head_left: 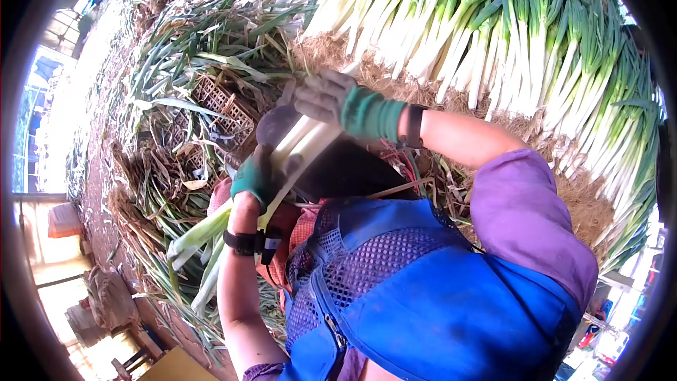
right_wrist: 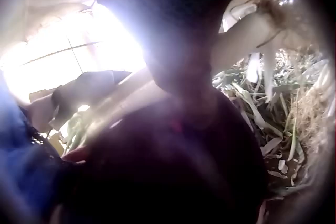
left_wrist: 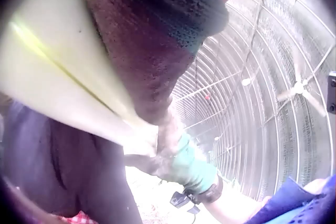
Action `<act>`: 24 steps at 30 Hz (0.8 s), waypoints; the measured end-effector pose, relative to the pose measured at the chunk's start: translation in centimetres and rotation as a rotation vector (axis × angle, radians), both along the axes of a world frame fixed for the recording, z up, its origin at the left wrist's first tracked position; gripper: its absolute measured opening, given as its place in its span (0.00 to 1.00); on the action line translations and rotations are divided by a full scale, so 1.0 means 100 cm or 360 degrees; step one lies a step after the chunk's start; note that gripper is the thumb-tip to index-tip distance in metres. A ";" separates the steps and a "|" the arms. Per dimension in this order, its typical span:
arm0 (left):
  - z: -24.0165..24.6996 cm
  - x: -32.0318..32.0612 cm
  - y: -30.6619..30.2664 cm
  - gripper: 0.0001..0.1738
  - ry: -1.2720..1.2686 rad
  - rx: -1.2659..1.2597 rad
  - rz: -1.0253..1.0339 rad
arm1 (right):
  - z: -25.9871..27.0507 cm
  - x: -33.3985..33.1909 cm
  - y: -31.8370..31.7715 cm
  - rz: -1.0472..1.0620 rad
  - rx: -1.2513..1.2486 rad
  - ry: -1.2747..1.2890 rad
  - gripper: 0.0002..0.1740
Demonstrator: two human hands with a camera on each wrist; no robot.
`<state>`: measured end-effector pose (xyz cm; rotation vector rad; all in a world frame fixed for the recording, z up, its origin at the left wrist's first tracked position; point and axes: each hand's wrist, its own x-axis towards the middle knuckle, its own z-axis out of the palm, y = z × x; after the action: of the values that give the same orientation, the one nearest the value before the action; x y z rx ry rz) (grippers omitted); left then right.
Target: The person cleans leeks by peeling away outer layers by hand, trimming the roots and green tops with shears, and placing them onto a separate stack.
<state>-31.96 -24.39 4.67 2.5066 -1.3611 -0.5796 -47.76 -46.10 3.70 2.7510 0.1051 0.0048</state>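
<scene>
Two gloved hands are on a few thick leeks (head_left: 305, 142), white stalks slanting from upper right to green leaves at lower left. My left hand (head_left: 255, 178), in a grey-and-green glove, grips the stalks lower down. Nearer the root end, my right hand (head_left: 338, 102) curls round them, somewhat blurred. In the left wrist view the pale stalks (left_wrist: 63, 66) run beside the dark left glove (left_wrist: 152, 35), with the right hand (left_wrist: 165, 153) at their far end. The right wrist view has the dark right glove (right_wrist: 184, 45) across a stalk (right_wrist: 241, 40); its fingertips are hidden in shadow.
Leeks with roots (head_left: 486, 49) lie in a long row at upper right. Loose trimmed leaves (head_left: 190, 56) and a plastic crate (head_left: 224, 107) lie at left. A dark rounded surface (head_left: 349, 173) sits beneath the stalks.
</scene>
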 end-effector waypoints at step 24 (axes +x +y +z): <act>0.097 0.019 -0.064 0.58 -0.1121 -0.0227 -0.0590 | 0.098 -0.053 -0.052 -0.0085 0.0102 -0.0647 0.21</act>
<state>-30.09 -30.83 14.37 2.4415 -2.0323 0.3926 -53.11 -51.25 13.46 2.7520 -0.0810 0.5573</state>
